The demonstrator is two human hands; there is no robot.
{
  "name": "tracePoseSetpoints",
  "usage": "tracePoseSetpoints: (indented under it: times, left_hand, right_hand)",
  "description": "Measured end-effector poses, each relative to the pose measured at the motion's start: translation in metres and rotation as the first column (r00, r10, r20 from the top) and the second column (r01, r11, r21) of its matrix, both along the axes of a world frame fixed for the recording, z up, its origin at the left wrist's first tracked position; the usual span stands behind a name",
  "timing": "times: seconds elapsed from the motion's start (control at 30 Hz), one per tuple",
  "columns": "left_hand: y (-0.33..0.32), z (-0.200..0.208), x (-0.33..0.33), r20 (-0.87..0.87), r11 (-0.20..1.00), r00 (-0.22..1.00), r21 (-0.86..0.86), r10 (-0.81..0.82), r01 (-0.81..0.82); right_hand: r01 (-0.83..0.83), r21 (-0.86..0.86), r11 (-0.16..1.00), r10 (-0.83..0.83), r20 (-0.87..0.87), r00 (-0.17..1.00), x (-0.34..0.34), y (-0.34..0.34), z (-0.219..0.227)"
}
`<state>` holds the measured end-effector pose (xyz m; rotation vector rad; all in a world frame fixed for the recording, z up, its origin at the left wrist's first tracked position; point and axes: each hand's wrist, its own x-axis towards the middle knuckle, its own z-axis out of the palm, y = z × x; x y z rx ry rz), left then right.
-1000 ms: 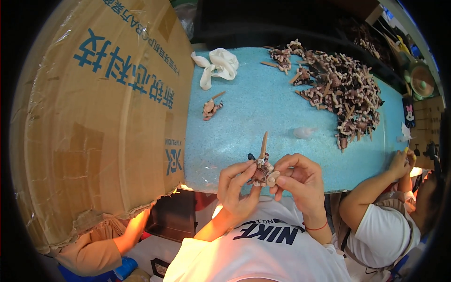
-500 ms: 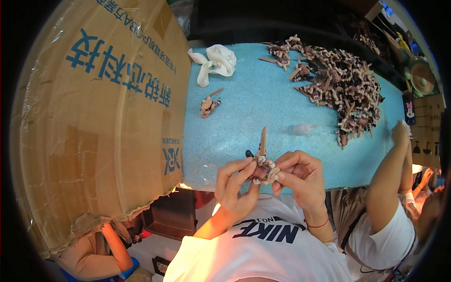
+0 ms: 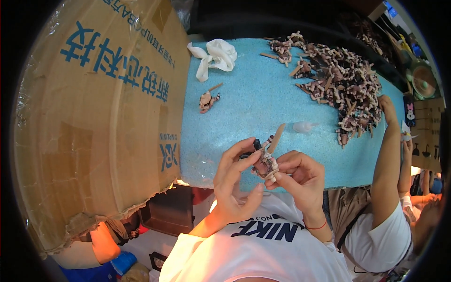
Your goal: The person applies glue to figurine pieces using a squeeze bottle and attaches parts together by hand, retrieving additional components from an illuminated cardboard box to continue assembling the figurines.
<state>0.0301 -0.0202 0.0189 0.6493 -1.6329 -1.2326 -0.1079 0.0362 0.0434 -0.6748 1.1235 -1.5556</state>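
Your left hand (image 3: 235,181) and right hand (image 3: 296,176) pinch the small figure (image 3: 264,162) near the blue foam mat (image 3: 244,117); it seems light and fragile, so hold its body.

Head view, downward (near hands)

A large brown cardboard box (image 3: 103,117) fills the left side, standing against the left edge of the light-blue foam-topped desk (image 3: 253,113). Its face carries blue printed characters and a small blue logo near the lower right corner; clear tape runs along its upper edge, and its bottom edge is torn. At the far right, a smaller brown cardboard carton (image 3: 427,136) bears small dark symbols.
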Motion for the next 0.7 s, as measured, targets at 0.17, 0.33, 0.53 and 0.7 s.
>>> tracePoseSetpoints:
  times: [0.17,0.33,0.53,0.7]
  left_hand:
    - [0.002,0.003,-0.004,0.0,1.0,1.0,-0.012,0.019,-0.019]
    - [0.003,0.004,-0.006,0.049,0.998,0.999,-0.061,0.016,-0.013]
    - [0.004,0.013,-0.006,0.117,0.996,0.993,-0.092,0.002,0.009]
    - [0.002,0.022,-0.006,0.199,0.989,0.98,-0.139,-0.015,0.043]
  right_hand:
    - [-0.034,-0.035,0.999,0.032,-0.038,0.999,-0.003,0.007,0.0]
    - [-0.042,-0.031,0.999,0.04,-0.068,0.997,-0.006,0.011,0.001]
    - [-0.061,0.059,0.996,0.069,-0.157,0.985,-0.012,0.012,0.011]
    - [-0.1,0.105,0.989,0.122,-0.222,0.967,-0.021,0.009,0.01]
